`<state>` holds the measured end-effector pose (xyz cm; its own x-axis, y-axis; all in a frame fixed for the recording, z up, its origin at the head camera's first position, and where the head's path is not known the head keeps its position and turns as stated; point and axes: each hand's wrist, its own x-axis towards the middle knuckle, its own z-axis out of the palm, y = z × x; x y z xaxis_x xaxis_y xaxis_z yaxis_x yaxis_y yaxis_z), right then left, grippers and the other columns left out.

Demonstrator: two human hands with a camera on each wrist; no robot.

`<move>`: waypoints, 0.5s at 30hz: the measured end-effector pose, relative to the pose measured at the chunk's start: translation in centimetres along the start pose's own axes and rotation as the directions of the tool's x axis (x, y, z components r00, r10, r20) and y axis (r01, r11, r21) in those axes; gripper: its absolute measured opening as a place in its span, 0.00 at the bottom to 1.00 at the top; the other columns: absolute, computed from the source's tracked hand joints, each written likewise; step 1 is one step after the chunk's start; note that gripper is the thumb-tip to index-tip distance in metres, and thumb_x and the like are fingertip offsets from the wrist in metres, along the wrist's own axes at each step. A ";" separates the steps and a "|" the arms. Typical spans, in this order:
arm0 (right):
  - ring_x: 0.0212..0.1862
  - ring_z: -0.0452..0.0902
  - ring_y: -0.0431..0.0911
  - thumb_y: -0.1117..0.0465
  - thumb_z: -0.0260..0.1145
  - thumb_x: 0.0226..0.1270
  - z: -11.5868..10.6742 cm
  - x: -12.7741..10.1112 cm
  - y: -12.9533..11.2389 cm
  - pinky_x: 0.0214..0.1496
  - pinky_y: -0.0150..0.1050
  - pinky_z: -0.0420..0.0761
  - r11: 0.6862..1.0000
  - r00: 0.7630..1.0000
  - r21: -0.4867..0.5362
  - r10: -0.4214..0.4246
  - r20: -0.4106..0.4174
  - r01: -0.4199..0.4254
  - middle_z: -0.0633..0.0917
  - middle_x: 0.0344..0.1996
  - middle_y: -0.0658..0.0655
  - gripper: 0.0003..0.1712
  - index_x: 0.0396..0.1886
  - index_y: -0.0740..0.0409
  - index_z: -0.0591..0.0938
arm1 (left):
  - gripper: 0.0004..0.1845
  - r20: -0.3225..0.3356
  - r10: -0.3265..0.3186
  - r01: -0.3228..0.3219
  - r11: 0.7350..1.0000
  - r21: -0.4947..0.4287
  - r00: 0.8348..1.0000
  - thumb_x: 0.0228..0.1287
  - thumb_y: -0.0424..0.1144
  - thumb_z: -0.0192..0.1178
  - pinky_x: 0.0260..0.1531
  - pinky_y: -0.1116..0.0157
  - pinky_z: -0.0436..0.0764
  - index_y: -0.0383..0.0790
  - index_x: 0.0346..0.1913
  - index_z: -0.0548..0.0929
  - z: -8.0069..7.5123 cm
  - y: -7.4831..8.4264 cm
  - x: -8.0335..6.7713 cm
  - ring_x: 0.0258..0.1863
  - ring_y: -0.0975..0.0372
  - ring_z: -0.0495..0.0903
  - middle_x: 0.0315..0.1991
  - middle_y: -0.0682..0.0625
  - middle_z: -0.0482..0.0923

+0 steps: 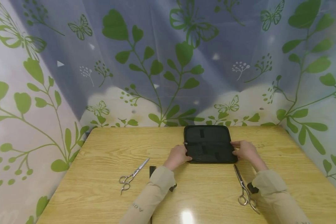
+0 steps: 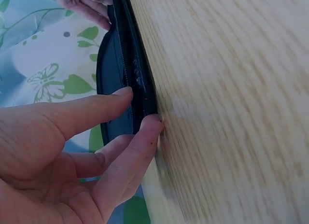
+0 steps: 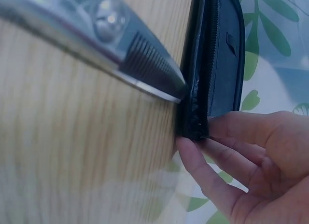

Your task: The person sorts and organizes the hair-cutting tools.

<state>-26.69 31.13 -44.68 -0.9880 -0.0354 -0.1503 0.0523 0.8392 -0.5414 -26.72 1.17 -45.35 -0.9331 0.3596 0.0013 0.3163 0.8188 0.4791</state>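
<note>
A black zip case (image 1: 207,152) lies unfolded at the back of the table, its inside with small straps facing up. My left hand (image 1: 177,156) pinches its left edge near the front corner between thumb and fingers. At the opposite side, my right hand (image 1: 247,152) grips the right edge; the right wrist view shows thumb and fingers around the case's corner (image 3: 195,130). In front of the right hand lie thinning scissors (image 1: 239,175), their toothed blade (image 3: 152,64) pointing at the case. Another pair of scissors (image 1: 141,165) rests left of the left arm.
A dark flat strip (image 1: 152,170) is mostly covered by the left sleeve, and a small black piece (image 1: 172,188) shows beside that sleeve. Another black object (image 1: 252,188) is partly behind the right cuff. A leaf-patterned curtain (image 1: 156,77) borders the wooden table (image 1: 100,149).
</note>
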 end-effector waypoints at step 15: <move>0.24 0.85 0.43 0.67 0.69 0.66 0.7 -0.7 -0.8 0.45 0.48 0.83 0.996 1.000 -0.080 -0.024 0.011 0.025 0.79 0.60 0.71 0.32 0.68 0.72 0.72 | 0.32 0.015 -0.038 0.039 0.999 -0.025 0.999 0.62 0.38 0.72 0.25 0.67 0.54 0.44 0.14 0.57 -0.3 -0.5 -0.9 0.22 0.63 0.52 0.19 0.54 0.50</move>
<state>-25.98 30.10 -44.68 -0.9874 -0.0616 -0.1459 0.0157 0.8786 -0.4772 -26.06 0.30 -45.27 -0.9419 0.3345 -0.0299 0.2756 0.8207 0.5005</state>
